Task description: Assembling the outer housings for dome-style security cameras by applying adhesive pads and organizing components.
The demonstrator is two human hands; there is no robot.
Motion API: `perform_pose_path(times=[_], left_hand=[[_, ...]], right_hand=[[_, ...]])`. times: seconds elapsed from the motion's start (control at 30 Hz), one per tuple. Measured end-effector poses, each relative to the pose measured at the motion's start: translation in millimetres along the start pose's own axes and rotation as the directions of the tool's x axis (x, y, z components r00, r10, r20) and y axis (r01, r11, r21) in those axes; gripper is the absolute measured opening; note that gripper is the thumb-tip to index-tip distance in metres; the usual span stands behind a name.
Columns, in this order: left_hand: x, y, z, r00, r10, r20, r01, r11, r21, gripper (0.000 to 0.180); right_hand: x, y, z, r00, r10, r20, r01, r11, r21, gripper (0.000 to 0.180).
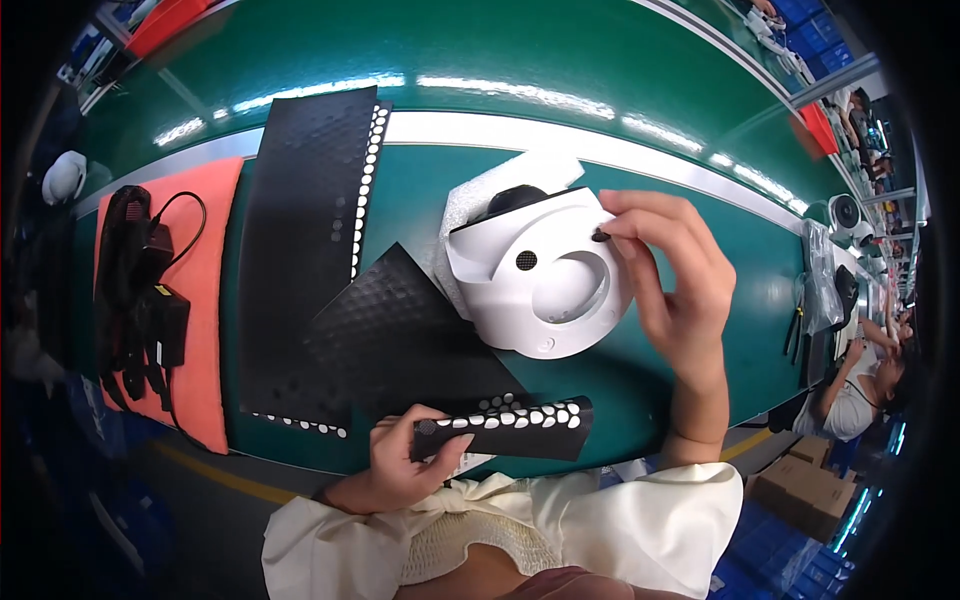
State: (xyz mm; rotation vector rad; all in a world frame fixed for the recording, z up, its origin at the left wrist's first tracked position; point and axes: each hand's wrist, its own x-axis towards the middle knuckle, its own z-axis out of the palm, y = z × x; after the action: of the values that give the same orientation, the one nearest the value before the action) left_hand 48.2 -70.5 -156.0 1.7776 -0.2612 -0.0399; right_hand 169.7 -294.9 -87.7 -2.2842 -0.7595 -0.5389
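My left hand (398, 462), low in the view, grips a curled black sticker sheet (545, 440) between thumb and fingers. White round spots run along that sheet's edge. My right hand (685, 275) pinches a small black round sticker (600, 236) against the right side of a white plastic housing (500, 300). The housing has a large round opening, and a black mesh dot (526, 260) sits on its face. It leans on a white foam piece (455, 215). Whether the pinched sticker touches the housing firmly cannot be made out.
Large black sheets (305, 200) with white-spotted edges lie left of the housing, one overlapping another (400, 320). Farther left, black adapters and cables (150, 260) rest on a pink foam mat (215, 300). At the right are a plastic bag (822, 280), cardboard boxes (800, 495) and another person (860, 390).
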Motion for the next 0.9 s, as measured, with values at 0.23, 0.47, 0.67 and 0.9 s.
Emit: perform_pose_path(times=[0.23,0.47,0.67,0.9], left_hand=[[0,2,1,1.000,-0.024,-0.006,0.024,1.000,0.012,0.013],[0,4,1,1.000,-0.005,-0.009,0.005,1.000,0.014,0.014],[1,3,1,0.998,-0.055,-0.007,0.054,0.997,-0.060,0.014],[0,-1,-1,0.999,-0.032,0.014,0.032,0.998,-0.055,0.016]], right_hand=[[-6,-17,-5,0.964,-0.212,0.157,0.262,0.843,-0.470,0.026],[22,-1,-26,0.988,0.034,0.152,-0.074,0.961,0.268,0.050],[37,-7,6,0.860,0.086,0.504,-0.386,0.755,0.530,0.031],[36,1,16,0.865,0.071,0.497,-0.372,0.756,0.538,0.017]])
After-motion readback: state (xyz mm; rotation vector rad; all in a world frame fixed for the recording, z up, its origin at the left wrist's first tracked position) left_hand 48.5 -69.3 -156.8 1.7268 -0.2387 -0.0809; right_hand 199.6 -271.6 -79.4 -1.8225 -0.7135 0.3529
